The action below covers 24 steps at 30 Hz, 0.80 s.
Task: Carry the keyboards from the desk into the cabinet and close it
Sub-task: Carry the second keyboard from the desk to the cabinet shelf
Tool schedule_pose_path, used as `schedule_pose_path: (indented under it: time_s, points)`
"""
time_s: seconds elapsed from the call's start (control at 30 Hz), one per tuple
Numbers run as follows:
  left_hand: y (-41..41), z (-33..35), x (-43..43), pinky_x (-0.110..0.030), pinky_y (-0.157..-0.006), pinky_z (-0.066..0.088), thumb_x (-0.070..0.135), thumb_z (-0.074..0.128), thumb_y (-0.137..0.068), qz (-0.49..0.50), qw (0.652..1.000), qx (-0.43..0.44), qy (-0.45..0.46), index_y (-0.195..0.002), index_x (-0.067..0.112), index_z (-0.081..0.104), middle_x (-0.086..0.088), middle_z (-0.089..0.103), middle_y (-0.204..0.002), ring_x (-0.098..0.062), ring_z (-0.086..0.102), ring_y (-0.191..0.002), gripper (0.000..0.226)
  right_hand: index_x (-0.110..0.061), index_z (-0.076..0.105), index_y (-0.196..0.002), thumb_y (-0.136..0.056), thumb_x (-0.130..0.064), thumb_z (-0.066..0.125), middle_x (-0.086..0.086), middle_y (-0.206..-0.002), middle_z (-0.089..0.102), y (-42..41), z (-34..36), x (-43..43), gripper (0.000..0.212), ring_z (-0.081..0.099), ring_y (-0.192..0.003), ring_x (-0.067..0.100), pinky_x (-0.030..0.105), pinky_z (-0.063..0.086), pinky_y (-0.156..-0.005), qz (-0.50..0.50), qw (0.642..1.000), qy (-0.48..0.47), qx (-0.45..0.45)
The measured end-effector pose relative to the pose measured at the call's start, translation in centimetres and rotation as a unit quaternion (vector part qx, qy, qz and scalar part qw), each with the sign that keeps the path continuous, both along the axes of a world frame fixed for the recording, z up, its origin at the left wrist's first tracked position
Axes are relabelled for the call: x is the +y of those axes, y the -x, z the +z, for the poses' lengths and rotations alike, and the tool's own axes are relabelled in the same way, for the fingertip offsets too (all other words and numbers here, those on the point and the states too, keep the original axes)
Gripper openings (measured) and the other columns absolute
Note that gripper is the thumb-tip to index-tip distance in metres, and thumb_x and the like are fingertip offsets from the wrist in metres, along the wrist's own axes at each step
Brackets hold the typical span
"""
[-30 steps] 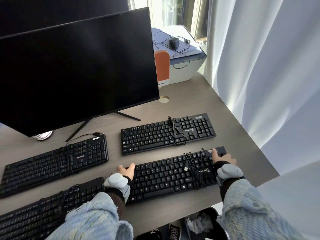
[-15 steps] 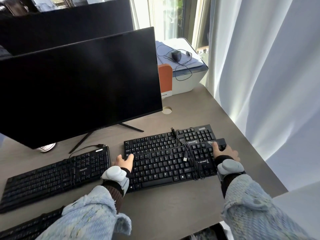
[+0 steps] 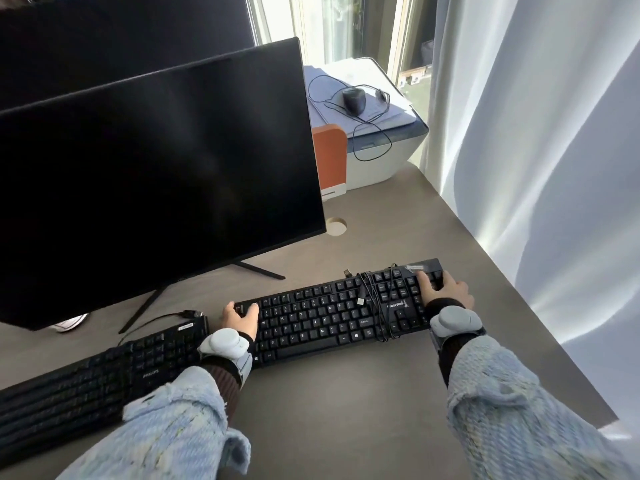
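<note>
Now left hand (image 3: 239,315) and right hand (image 3: 445,289) grip keyboard (image 3: 332,317) ends; monitor (image 3: 156,181) close behind; Philips keyboard (image 3: 104,372) beside

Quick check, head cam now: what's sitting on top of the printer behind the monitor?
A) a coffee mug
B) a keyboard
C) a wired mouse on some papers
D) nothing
C: a dark wired mouse lies on a stack of papers on the printer, its cable looping over the lid.
</note>
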<state>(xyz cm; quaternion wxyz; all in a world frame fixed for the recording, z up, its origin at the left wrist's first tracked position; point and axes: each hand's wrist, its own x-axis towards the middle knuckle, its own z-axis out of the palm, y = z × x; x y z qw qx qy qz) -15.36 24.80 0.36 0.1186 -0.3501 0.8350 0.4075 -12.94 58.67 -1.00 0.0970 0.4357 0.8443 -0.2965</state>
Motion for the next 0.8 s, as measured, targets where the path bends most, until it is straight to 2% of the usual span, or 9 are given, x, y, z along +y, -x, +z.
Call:
schedule_pose_path:
  time_s: [0.17, 0.3, 0.4, 0.5, 0.6, 0.73, 0.8]
  points:
    - [1.0, -0.8, 0.4, -0.034, -0.111, 0.023, 0.021, 0.056, -0.09, -0.018, 0.999, -0.003, 0.032, -0.143, 0.001, 0.036, -0.023, 0.042, -0.145, -0.033, 0.034, -0.138, 0.06, -0.022, 0.053, -0.117, -0.082, -0.061, 0.044, 0.015, -0.127, 0.051, 1.1, -0.6, 0.3, 0.053, 0.049, -0.116, 0.04, 0.047, 0.041, -0.099, 0.002, 1.0, -0.008, 0.027]
    - [0.9, -1.5, 0.6, -0.037, -0.116, 0.022, 0.014, 0.055, -0.09, -0.014, 1.0, 0.002, 0.01, -0.147, 0.0, 0.026, -0.022, 0.035, -0.15, -0.034, 0.033, -0.139, 0.065, -0.024, 0.048, -0.131, -0.083, -0.056, 0.046, 0.016, -0.13, 0.054, 1.0, -1.3, 1.0, 0.058, 0.05, -0.12, 0.037, 0.046, 0.041, -0.102, -0.025, 0.998, 0.045, 0.046]
    - [0.8, -1.6, 1.0, -0.036, -0.118, 0.017, 0.019, 0.052, -0.093, -0.015, 0.999, -0.038, 0.008, -0.15, -0.001, 0.015, -0.022, 0.024, -0.156, -0.034, 0.025, -0.144, 0.071, -0.024, 0.044, -0.136, -0.086, -0.054, 0.046, 0.016, -0.134, 0.053, 0.1, -2.1, 1.3, 0.059, 0.047, -0.126, 0.036, 0.045, 0.037, -0.106, -0.086, 0.991, 0.088, 0.05]
    - [1.0, -1.5, 1.2, -0.035, -0.117, 0.011, 0.024, 0.049, -0.095, 0.005, 0.998, -0.059, -0.01, -0.151, 0.001, 0.007, -0.02, 0.016, -0.158, -0.033, 0.019, -0.146, 0.074, -0.022, 0.042, -0.137, -0.088, -0.053, 0.044, 0.015, -0.136, 0.052, -0.5, -2.3, 1.2, 0.058, 0.046, -0.127, 0.035, 0.044, 0.035, -0.107, -0.093, 0.99, 0.094, 0.047]
    - [1.3, -1.3, 1.3, -0.035, -0.116, 0.016, 0.022, 0.052, -0.093, 0.032, 0.998, -0.05, -0.035, -0.149, -0.002, 0.016, -0.021, 0.027, -0.154, -0.034, 0.027, -0.143, 0.07, -0.024, 0.042, -0.137, -0.087, -0.054, 0.045, 0.017, -0.135, 0.052, -0.4, -2.0, 1.0, 0.059, 0.046, -0.126, 0.037, 0.045, 0.036, -0.105, -0.098, 0.991, 0.086, 0.04]
    - [0.6, -1.3, 1.3, -0.037, -0.107, 0.029, 0.021, 0.058, -0.087, 0.07, 0.996, -0.035, -0.043, -0.132, -0.006, 0.04, -0.025, 0.051, -0.134, -0.037, 0.048, -0.125, 0.055, -0.029, 0.038, -0.137, -0.084, -0.059, 0.044, 0.022, -0.134, 0.047, -1.0, -1.7, 0.3, 0.061, 0.046, -0.123, 0.042, 0.048, 0.037, -0.101, -0.122, 0.99, 0.075, 0.008]
    - [0.1, -1.2, 1.3, -0.038, -0.108, 0.03, 0.026, 0.06, -0.085, 0.082, 0.995, -0.032, -0.047, -0.131, -0.006, 0.041, -0.025, 0.053, -0.132, -0.038, 0.049, -0.123, 0.059, -0.03, 0.038, -0.137, -0.084, -0.061, 0.043, 0.023, -0.133, 0.045, -1.3, -1.6, 0.0, 0.062, 0.046, -0.121, 0.043, 0.049, 0.037, -0.1, -0.133, 0.989, 0.071, 0.004]
